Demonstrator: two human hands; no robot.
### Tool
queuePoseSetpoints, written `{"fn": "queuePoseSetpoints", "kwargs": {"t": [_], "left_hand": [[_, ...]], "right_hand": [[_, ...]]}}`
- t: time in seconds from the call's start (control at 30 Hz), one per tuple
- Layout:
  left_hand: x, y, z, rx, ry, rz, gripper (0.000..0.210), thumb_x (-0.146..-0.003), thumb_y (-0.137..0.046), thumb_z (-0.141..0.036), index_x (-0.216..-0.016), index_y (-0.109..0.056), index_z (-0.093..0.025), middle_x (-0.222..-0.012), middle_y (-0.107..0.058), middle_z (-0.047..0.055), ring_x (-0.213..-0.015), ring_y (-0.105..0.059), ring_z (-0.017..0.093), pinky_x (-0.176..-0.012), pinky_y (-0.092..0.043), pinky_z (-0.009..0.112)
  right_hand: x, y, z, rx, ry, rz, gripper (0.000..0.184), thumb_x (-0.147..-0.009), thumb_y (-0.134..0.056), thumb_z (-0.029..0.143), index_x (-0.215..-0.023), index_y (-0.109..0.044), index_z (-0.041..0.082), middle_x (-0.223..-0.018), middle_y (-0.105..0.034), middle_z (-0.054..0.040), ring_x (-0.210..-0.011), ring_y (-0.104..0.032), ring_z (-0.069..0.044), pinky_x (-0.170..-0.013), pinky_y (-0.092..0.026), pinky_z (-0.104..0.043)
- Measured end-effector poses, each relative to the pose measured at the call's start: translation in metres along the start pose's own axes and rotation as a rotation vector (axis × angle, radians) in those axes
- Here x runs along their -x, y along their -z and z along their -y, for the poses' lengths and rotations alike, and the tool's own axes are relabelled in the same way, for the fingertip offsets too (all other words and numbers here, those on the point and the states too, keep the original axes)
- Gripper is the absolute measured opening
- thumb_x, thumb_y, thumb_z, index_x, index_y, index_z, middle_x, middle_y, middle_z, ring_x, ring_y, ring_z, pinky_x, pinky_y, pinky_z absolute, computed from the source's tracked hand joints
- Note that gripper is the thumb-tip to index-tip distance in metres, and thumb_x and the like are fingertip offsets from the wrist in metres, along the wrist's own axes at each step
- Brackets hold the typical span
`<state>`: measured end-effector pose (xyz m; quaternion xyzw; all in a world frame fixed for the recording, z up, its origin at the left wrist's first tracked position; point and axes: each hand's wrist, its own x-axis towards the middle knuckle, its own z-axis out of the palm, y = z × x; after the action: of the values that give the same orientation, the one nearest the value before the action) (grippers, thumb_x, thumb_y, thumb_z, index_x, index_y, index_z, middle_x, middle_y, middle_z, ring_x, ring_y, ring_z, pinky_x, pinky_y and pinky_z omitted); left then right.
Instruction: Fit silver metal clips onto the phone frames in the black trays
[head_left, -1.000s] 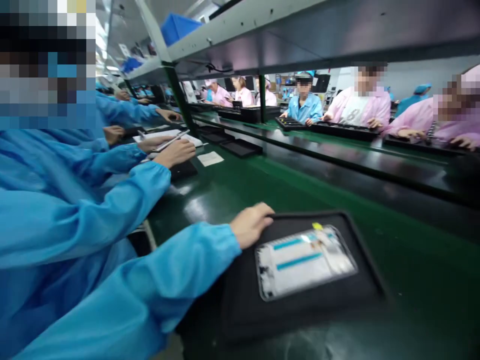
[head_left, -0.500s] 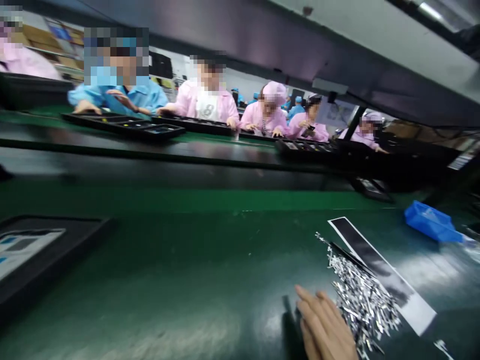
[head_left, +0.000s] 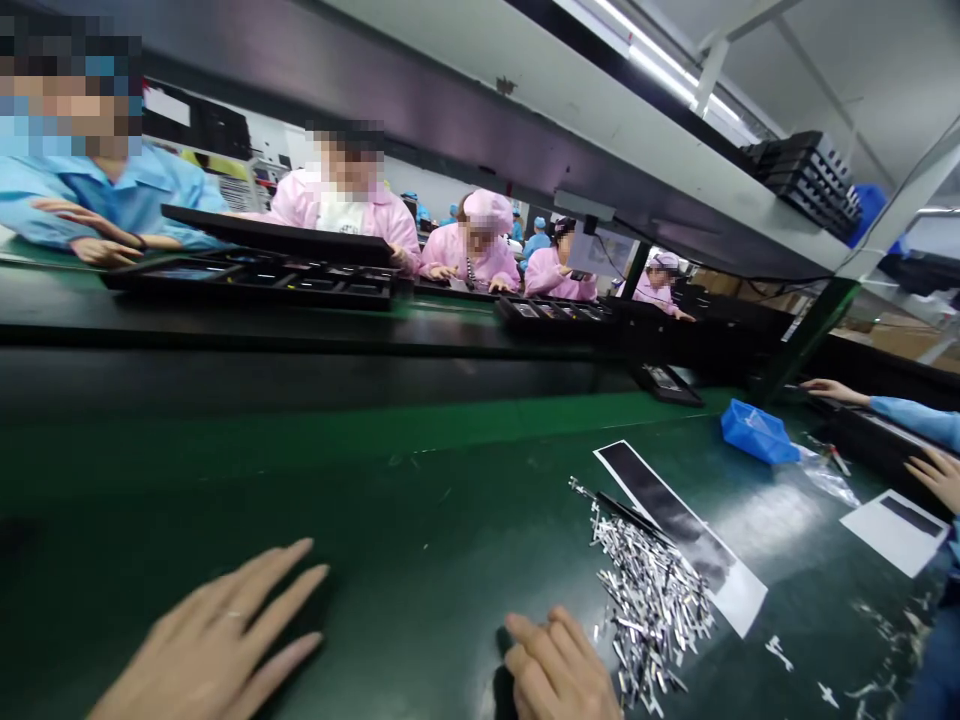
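My left hand (head_left: 217, 635) hovers over the green work surface (head_left: 420, 560) at the lower left, its fingers spread and nothing in them. A ring shows on one finger. At the bottom centre, my right hand (head_left: 562, 668) has loosely bent fingers, slightly apart, and no held object is visible. Its thumb is out of sight. Just right of it lies a heap of small silvery metal strips (head_left: 652, 600). A long white sheet with a dark band (head_left: 675, 515) lies beside the heap, and a thin black stick (head_left: 634, 515) lies along the heap's upper edge.
A blue bin (head_left: 757, 432) stands at the right, near a clear plastic bag (head_left: 829, 475) and a white card (head_left: 896, 530). A co-worker's hand (head_left: 937, 475) is at the right edge. Opposite, several people sit behind black trays (head_left: 300, 285). A shelf (head_left: 450, 110) hangs overhead.
The view has swung right, so the heap and sheet appear farther left. My left hand has come into view. The fingers of my right hand are more bent. A black tray at left has left view.
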<state>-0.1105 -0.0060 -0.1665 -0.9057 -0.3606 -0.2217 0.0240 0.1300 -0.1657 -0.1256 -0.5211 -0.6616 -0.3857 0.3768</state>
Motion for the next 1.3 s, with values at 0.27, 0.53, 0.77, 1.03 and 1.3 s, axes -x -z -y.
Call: {"fn": "queuePoseSetpoints", "kwargs": {"t": [0.27,0.53,0.77,1.03,1.3], "left_hand": [[-0.026,-0.006,-0.029,-0.072,-0.15,0.131,0.051,-0.078,-0.034,-0.043,-0.126,-0.02,-0.029,-0.129,-0.028,-0.003,-0.115,-0.034,0.023,-0.091,-0.039,0.04],[-0.028,0.004,-0.044,-0.075,-0.076,0.114,0.048,-0.081,-0.027,-0.043,-0.122,-0.033,-0.02,-0.129,-0.029,0.002,-0.117,-0.031,0.022,-0.096,-0.03,0.044],[-0.028,0.002,-0.048,-0.115,-0.091,0.003,0.055,-0.081,-0.016,-0.051,-0.119,-0.04,-0.02,-0.126,-0.035,0.002,-0.115,-0.035,0.021,-0.094,-0.032,0.042],[-0.029,0.001,-0.051,-0.111,-0.089,-0.042,0.058,-0.081,-0.012,-0.053,-0.116,-0.045,-0.019,-0.124,-0.039,0.004,-0.113,-0.037,0.022,-0.093,-0.033,0.041],[-0.03,0.001,-0.047,-0.136,-0.123,-0.008,0.055,-0.081,-0.016,-0.05,-0.116,-0.044,-0.017,-0.124,-0.038,0.004,-0.112,-0.038,0.023,-0.091,-0.034,0.043]], "right_hand": [[0.0,-0.002,-0.001,-0.059,-0.029,0.016,0.032,-0.077,-0.02,0.007,-0.06,-0.044,0.015,-0.068,-0.057,-0.0014,-0.05,-0.04,-0.009,-0.057,-0.04,-0.025],[0.0,-0.002,-0.002,-0.059,0.012,0.045,0.039,-0.083,-0.014,0.013,-0.056,-0.042,0.016,-0.066,-0.053,0.0,-0.052,-0.039,-0.01,-0.053,-0.036,-0.023],[0.005,-0.007,-0.004,-0.059,0.024,0.015,0.04,-0.084,-0.013,0.014,-0.055,-0.041,0.016,-0.067,-0.053,0.0,-0.053,-0.037,-0.01,-0.051,-0.033,-0.023],[0.01,-0.007,-0.006,-0.08,0.043,0.056,0.035,-0.085,-0.018,0.016,-0.06,-0.042,0.015,-0.072,-0.052,0.0003,-0.057,-0.038,-0.009,-0.053,-0.033,-0.022],[0.025,-0.008,-0.011,-0.065,0.052,0.221,0.024,-0.084,-0.03,0.024,-0.067,-0.044,0.015,-0.078,-0.052,0.0,-0.062,-0.043,-0.008,-0.056,-0.036,-0.022]]}}
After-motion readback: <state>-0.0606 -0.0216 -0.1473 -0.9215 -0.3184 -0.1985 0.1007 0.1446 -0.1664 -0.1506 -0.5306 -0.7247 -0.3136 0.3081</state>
